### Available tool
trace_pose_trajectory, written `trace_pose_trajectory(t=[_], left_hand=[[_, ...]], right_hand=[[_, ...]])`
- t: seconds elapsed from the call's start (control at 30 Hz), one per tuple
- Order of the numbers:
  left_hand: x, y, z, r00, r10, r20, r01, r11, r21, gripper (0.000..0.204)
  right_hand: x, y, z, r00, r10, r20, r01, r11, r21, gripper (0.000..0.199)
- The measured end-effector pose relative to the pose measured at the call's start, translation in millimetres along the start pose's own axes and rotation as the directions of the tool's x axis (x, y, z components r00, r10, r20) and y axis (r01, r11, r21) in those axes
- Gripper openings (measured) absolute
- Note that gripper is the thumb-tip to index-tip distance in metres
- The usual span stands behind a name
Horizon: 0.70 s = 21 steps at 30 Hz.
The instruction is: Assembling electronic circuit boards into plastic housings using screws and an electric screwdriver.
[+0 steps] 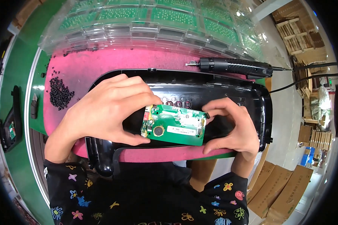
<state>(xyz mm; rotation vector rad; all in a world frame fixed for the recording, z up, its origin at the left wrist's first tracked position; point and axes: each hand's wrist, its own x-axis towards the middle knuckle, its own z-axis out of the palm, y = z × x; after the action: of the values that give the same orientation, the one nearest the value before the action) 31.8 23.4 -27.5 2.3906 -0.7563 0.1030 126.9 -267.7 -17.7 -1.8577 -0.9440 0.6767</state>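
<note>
Green circuit board sits between the person's two hands, over the near middle of a black housing, its right end turned slightly toward the person. Under it all spreads the pink-covered tabletop, with clear trays of similar boards along the far side. The housing lies hollow side up, as wide as much of the mat.

Judging by how things lie, the work is partway: the board's components are already mounted, but it looks loose from the housing, and no screw can be seen joining the two. Seating and fastening seem undone; whether the underside touches the housing is hidden.

Both forearms come up from the lower edge and the wrists bend inward. The left hand arches over, its grip clamped on the board's left end, index finger at the far corner, thumb at the near one. The right hand curls about the right end, finger and thumb apart; how firmly it presses I cannot tell.

Beyond the housing rests a black electric screwdriver; smallest are the loose black screws, heaped at the left.
</note>
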Motion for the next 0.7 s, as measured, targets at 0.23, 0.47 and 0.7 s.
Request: trace_pose_trajectory(t=[0.23,0.47,0.7], left_hand=[[4.6,-3.2,9.5,0.988,-0.152,-0.026,0.153,0.986,0.067,0.061],[6.1,0.6,13.5,0.988,-0.156,-0.009,0.155,0.974,0.167,0.065],[5.6,3.1,16.8,0.985,-0.170,-0.011,0.168,0.964,0.205,0.067]], right_hand=[[12.8,9.4,7.3,0.986,-0.109,-0.125,0.068,0.953,-0.295,0.054],[15.3,10.5,9.1,0.989,-0.053,-0.135,0.005,0.944,-0.330,0.055],[15.5,11.8,11.4,0.990,-0.011,-0.140,-0.033,0.951,-0.308,0.054]])
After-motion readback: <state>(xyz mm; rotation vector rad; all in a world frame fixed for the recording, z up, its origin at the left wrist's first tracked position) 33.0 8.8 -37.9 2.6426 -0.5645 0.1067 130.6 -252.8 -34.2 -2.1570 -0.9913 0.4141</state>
